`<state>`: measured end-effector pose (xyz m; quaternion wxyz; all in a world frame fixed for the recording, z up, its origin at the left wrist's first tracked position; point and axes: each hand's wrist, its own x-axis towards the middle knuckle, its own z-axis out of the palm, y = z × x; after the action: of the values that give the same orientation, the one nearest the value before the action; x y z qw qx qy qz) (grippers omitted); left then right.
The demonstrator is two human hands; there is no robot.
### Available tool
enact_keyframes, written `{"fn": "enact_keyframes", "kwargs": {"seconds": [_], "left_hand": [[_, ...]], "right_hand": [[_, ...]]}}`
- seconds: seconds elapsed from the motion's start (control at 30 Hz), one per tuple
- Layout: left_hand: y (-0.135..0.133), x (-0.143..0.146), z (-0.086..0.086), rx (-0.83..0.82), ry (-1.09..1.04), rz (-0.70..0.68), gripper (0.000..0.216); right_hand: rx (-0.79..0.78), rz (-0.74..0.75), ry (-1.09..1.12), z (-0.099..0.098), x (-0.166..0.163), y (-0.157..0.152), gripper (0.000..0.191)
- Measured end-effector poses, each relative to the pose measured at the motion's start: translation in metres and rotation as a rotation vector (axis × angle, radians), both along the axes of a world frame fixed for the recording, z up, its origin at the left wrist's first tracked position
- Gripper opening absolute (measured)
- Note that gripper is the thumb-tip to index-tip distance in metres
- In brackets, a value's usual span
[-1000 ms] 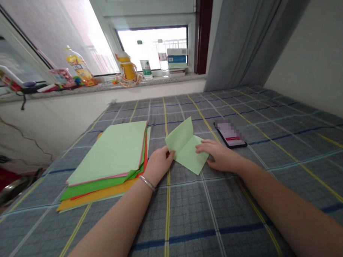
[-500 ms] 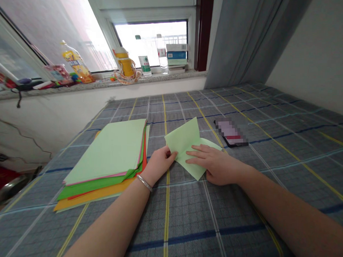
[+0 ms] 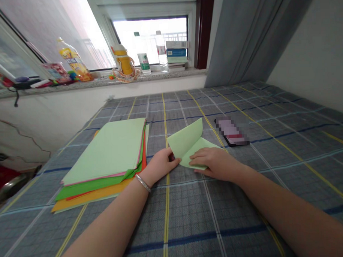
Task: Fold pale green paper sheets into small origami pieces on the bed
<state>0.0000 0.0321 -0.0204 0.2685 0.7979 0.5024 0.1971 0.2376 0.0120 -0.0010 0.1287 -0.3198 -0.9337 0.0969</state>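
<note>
- You have slid your right hand (image 3: 217, 162) farther over the light green sheet (image 3: 186, 145) than a second ago, when its fingertips only reached the sheet's right side.
- The raised flap (image 3: 188, 138) leans farther toward the right edge of the plaid cloth (image 3: 191, 225).
- A tip of paper now shows beyond your knuckles.
- The corner that pointed at the cloth's near edge has gone from sight.
- Your left hand (image 3: 160, 164) has shifted slightly rightward.

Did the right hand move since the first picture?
Yes: against the phone, which stayed put, the right hand has shifted slightly left and toward the person.
</note>
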Motion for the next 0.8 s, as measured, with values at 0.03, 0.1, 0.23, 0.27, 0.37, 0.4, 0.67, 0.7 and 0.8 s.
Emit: {"fn": "enact_keyframes", "kwargs": {"seconds": [0.03, 0.1, 0.23, 0.27, 0.37, 0.4, 0.67, 0.7, 0.8], "left_hand": [[0.0, -0.001, 0.0, -0.002, 0.007, -0.018, 0.017], [0.001, -0.002, 0.001, 0.001, 0.012, -0.033, 0.013], [0.002, -0.004, 0.004, -0.026, -0.003, -0.036, 0.014], [0.002, -0.004, 0.004, -0.039, -0.003, -0.035, 0.015], [0.003, -0.004, 0.004, -0.066, 0.01, -0.018, 0.018], [0.003, -0.004, 0.004, -0.069, 0.017, -0.011, 0.018], [-0.001, 0.0, 0.012, -0.078, 0.014, 0.021, 0.021], [-0.002, 0.001, 0.012, -0.077, 0.016, 0.031, 0.024], [-0.001, 0.004, 0.008, -0.062, 0.024, 0.072, 0.03]], "right_hand": [[-0.013, -0.033, 0.014, -0.001, 0.0, 0.001, 0.025], [-0.035, -0.127, 0.032, -0.002, 0.0, 0.002, 0.024], [-0.066, -0.377, 0.024, -0.006, -0.002, 0.007, 0.029], [-0.089, -0.43, 0.026, -0.007, -0.003, 0.009, 0.031], [-0.174, -0.543, 0.055, -0.011, -0.007, 0.017, 0.032], [-0.19, -0.565, 0.067, -0.012, -0.009, 0.019, 0.032], [-0.074, -0.637, -0.003, -0.018, -0.014, 0.03, 0.035], [-0.064, -0.64, -0.02, -0.018, -0.014, 0.03, 0.036], [-0.039, -0.638, -0.066, -0.017, -0.016, 0.029, 0.036]]}}
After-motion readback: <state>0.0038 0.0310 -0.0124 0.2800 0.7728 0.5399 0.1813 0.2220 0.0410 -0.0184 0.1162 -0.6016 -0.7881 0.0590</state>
